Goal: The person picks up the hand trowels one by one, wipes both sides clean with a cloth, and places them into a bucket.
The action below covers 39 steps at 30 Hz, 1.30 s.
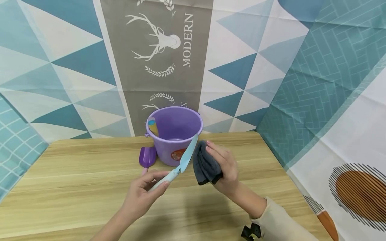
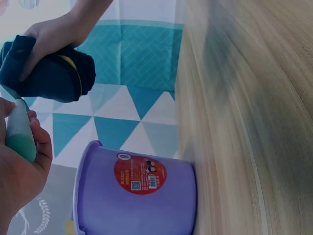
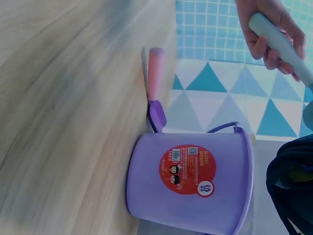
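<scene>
My left hand [image 1: 143, 192] grips the pale handle of a light blue toy trowel [image 1: 187, 154], whose blade points up and to the right in the head view. In my right hand [image 1: 224, 165] is a folded dark grey cloth [image 1: 205, 164], held close beside the blade. The left wrist view shows the trowel handle [image 2: 20, 128] between thumb and curled fingers, with the cloth [image 2: 54, 76] overlapping the blade end. Behind both hands stands a purple bucket [image 1: 166, 147], upright, with a red round label on its side. The cloth [image 3: 293, 181] hides part of the trowel in the right wrist view.
A purple toy shovel [image 1: 147, 157] with a pink handle lies on the wooden table [image 1: 90, 187], left of the bucket. Inside the bucket leans a yellow handle with a blue end [image 1: 152, 126]. A patterned cloth backdrop [image 1: 235, 77] hangs behind the table.
</scene>
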Available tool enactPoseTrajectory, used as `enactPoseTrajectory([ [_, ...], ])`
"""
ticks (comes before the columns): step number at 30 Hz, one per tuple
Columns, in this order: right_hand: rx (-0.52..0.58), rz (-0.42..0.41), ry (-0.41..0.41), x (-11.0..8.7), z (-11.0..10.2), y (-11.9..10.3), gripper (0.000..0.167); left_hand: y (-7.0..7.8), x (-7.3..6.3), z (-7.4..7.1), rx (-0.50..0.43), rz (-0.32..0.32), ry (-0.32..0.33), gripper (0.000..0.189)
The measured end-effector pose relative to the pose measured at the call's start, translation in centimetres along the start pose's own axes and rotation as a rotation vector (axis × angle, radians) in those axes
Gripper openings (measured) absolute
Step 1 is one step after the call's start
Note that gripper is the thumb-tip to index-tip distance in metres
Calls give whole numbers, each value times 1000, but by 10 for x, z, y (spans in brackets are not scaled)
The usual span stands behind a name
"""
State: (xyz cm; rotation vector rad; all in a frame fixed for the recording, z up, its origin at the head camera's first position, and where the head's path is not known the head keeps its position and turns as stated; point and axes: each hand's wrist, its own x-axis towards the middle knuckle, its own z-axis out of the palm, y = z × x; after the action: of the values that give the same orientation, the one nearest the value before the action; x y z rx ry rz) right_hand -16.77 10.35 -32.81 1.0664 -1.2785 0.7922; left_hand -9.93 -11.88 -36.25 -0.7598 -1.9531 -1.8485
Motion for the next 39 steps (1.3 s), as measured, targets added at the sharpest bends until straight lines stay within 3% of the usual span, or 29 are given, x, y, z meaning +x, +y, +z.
enactPoseTrajectory([
  [4, -16, -67, -36, -1, 3, 0, 15, 1, 0, 1, 52, -25, 12, 26],
  [7, -23, -157, -81, -4, 5, -3, 13, 2, 1, 1, 41, -41, 7, 26],
  [13, -70, -340, -239, -9, 2, -6, 20, 3, 3, -2, 14, -15, -21, 27],
  [16, -68, -337, -288, -15, -1, -5, 24, 4, 4, -3, 52, -41, -14, 26],
  [23, -90, -290, -344, -24, -10, -1, 22, 8, 10, -15, 183, -205, 93, 20],
  [27, -111, -289, -390, -27, -16, 0, 21, 10, 14, -21, 227, -265, 80, 24],
  [33, -118, -320, -441, -26, -22, 0, 22, 15, 19, -27, 273, -421, 84, 28],
  [39, -118, -327, -468, -25, -25, -1, 25, 16, 27, -32, 489, -422, 108, 29],
])
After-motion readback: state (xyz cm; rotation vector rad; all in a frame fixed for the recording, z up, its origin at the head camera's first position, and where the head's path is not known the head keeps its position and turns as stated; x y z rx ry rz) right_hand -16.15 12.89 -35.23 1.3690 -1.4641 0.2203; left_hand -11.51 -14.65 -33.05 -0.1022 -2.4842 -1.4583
